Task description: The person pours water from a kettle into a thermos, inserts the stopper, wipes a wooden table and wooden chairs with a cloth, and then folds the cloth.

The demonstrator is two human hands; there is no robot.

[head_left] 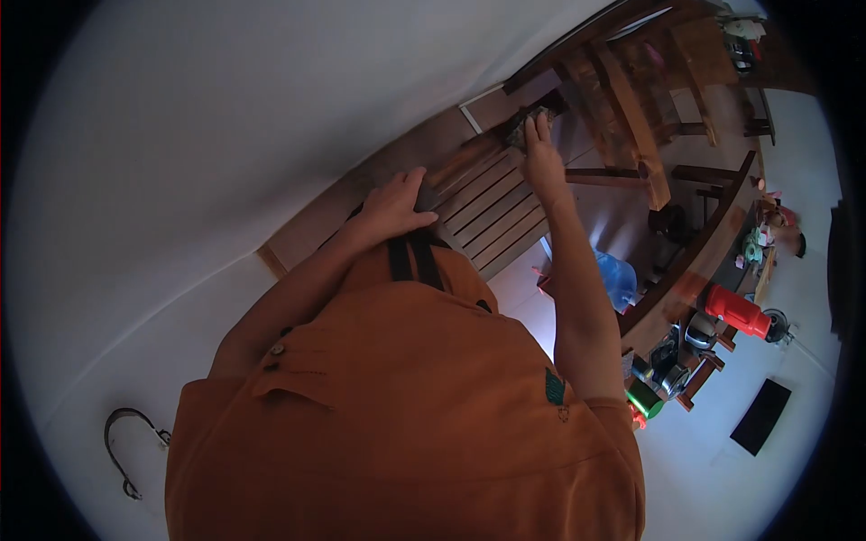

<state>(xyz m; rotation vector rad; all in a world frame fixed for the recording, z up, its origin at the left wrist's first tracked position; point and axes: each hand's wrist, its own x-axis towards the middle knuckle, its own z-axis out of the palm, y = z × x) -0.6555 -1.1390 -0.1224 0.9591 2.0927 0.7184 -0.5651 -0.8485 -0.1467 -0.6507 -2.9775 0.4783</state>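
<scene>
My right hand is stretched forward, its fingers pressed on a crumpled, greyish cloth. That cloth lies against the far end of a slatted wooden bench, near its dark rail. My left hand rests at the near end of the bench, beside a dark rounded edge. Its fingers are extended and the thumb stands apart, with nothing held. What lies under the left palm is partly hidden.
A white wall rises on the left. Wooden chairs stand beyond the bench. On the right, a wooden table bears a red flask, metal pots and other small items. A blue translucent plastic object sits below the table.
</scene>
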